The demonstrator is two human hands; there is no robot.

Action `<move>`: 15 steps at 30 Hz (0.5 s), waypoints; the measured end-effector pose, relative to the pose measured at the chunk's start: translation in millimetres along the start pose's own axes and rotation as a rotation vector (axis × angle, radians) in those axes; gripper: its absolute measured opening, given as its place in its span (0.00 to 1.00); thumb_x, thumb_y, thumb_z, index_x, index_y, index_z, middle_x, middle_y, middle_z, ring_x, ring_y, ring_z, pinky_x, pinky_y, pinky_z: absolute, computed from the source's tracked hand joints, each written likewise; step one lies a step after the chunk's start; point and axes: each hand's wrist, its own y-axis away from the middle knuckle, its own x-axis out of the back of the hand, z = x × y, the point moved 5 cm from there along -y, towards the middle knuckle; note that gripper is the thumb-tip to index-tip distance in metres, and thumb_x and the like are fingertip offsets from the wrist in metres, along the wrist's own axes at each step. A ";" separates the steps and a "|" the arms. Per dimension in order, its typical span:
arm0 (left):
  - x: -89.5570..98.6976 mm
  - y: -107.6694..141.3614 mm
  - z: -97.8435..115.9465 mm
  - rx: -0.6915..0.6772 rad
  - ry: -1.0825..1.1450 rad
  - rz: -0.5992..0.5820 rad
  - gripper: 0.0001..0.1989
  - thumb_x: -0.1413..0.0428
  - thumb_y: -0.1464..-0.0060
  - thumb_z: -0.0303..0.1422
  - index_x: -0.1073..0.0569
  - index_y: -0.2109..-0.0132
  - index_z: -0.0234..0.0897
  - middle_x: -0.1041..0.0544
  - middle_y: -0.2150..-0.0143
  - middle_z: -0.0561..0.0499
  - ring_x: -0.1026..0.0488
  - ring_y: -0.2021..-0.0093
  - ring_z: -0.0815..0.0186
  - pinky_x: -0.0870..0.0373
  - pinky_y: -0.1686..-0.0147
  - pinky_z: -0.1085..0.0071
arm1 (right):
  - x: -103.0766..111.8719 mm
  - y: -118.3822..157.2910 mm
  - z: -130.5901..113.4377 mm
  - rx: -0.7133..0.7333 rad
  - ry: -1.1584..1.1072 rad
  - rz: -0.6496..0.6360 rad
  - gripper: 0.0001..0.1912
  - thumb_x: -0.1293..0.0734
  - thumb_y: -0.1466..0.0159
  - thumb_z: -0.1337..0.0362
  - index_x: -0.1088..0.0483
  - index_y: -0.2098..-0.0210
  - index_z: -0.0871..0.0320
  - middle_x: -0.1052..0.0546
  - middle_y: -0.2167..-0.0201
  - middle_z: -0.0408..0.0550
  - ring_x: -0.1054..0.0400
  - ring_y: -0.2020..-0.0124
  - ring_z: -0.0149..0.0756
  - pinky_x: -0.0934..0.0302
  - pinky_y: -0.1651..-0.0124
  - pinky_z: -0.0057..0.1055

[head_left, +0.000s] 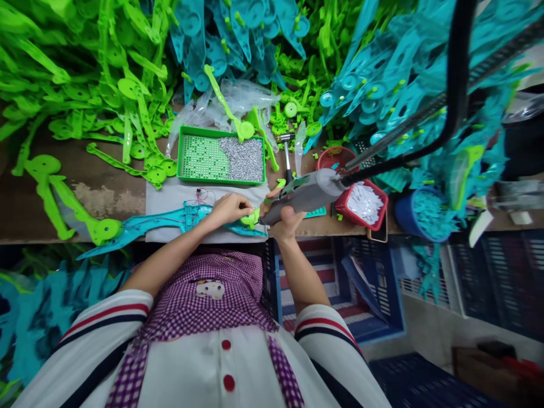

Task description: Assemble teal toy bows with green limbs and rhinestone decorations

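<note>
My right hand (285, 221) is wrapped round a grey electric screwdriver (301, 194), tilted so that its tip points down and left. That tip is at a small lime-green plastic part (250, 219) on the right end of a long turquoise plastic piece (164, 220). My left hand (232, 208) lies over this end with its fingers pinched at the green part; whether a screw is between them is too small to tell. Thin red wires (204, 195) stick up from the turquoise piece. It rests on a pale sheet (165, 195) at the table's front edge.
A green tray (180, 156) of small metal screws stands behind my hands. A hammer (287, 156), a red basket of white pieces (385, 207) and a blue tub (406, 212) are to the right. Lime and turquoise parts pile up behind. The screwdriver's black cable (450, 113) runs up right.
</note>
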 end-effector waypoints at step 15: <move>-0.9 2.4 1.4 -0.053 0.004 -0.003 0.07 0.42 0.44 0.34 0.20 0.61 0.40 0.18 0.61 0.50 0.25 0.64 0.65 0.38 0.65 0.70 | -6.5 -26.3 6.3 -0.101 0.004 -0.042 0.28 0.35 0.48 0.35 0.29 0.72 0.56 0.39 0.86 0.36 0.39 0.85 0.26 0.44 0.83 0.25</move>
